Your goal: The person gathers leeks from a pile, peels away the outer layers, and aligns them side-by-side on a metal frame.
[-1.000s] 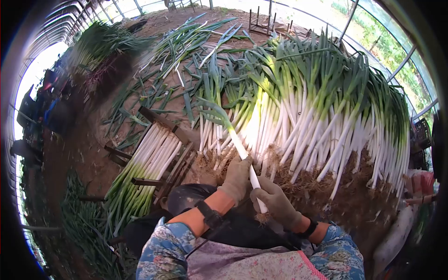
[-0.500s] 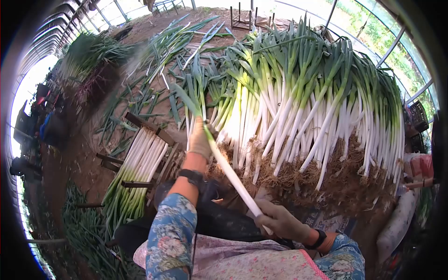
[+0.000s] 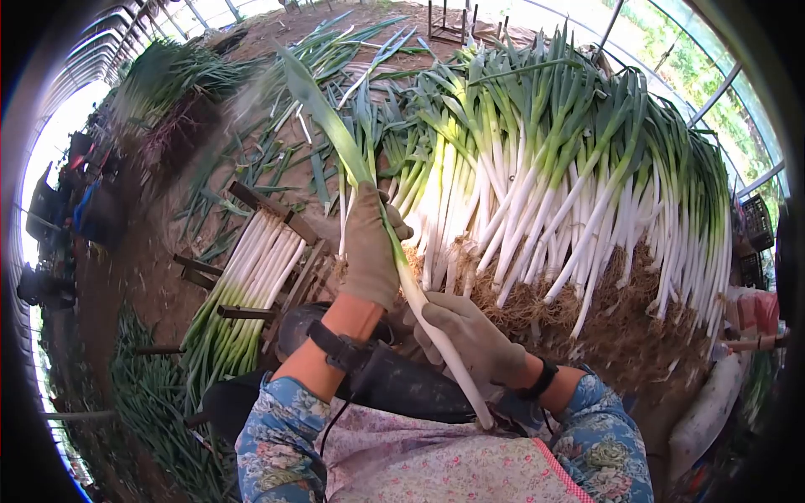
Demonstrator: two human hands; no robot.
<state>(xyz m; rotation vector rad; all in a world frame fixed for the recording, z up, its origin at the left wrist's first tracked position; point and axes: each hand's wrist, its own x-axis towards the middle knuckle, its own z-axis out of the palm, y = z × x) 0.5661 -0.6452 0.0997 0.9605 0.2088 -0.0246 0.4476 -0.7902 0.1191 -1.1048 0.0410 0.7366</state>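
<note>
A single long leek [image 3: 451, 360] slants across in front of me, its green leaves up at the left and its white end low by the apron. My left hand [image 3: 371, 247], in a tan work glove, is closed around the leek where green turns pale. Lower down, my gloved right hand [image 3: 474, 335] grips the white shank, with the bare white end sticking out past it. Just beyond my hands leans a big heap of leeks [image 3: 537, 201] with roots still on. To the left, a bundle of clean white leeks [image 3: 260, 260] lies in a rack [image 3: 281, 220].
Cut leaves [image 3: 218, 180] litter the brown ground at the left. Another leek pile [image 3: 176, 84] lies at the far left. Green tops [image 3: 159, 402] hang near the lower left. Black crates [image 3: 755, 222] and a pale sack [image 3: 708, 411] stand at the right.
My right hand has slid up the shank from the white end toward my left hand. The leek and my left hand have risen slightly, and more of its leaf shows.
</note>
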